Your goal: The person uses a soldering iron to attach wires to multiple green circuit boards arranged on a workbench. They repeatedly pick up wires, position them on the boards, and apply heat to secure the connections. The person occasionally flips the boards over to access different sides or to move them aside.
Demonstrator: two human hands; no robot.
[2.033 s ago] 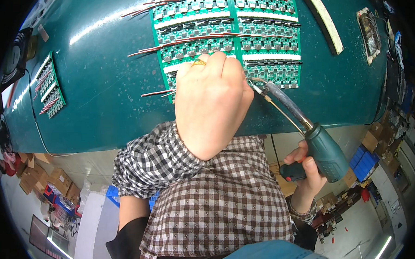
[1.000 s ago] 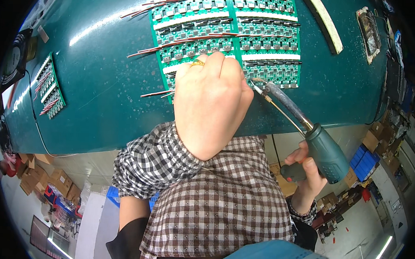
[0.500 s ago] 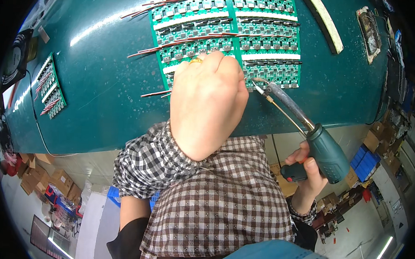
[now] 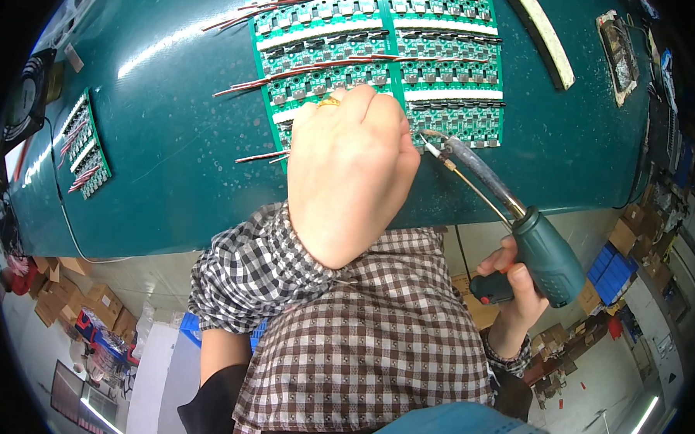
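Observation:
A large panel of green circuit boards (image 4: 397,86) lies on the table, with small components, white strips, and red and black wires (image 4: 315,66) laid across it in rows. My left hand (image 4: 353,171), a ring on one finger, is closed over the panel's near edge. What its fingers pinch is hidden beneath it; wire ends (image 4: 262,157) stick out to its left. My right hand (image 4: 524,296) grips a dark green soldering gun (image 4: 549,261) with a thin solder feed tube (image 4: 477,188). The gun's tip reaches the panel's near row, just right of my left hand.
A smaller circuit board with wires (image 4: 87,147) lies at the left of the green table (image 4: 179,171). A black-and-cream curved strip (image 4: 543,39) and a worn metal holder (image 4: 618,58) are at the far right. A fan (image 4: 28,98) stands at the left edge. Cardboard boxes (image 4: 103,303) sit below.
My left hand has shifted very slightly to the right. The soldering gun has barely moved, its tip still at the near row of the panel.

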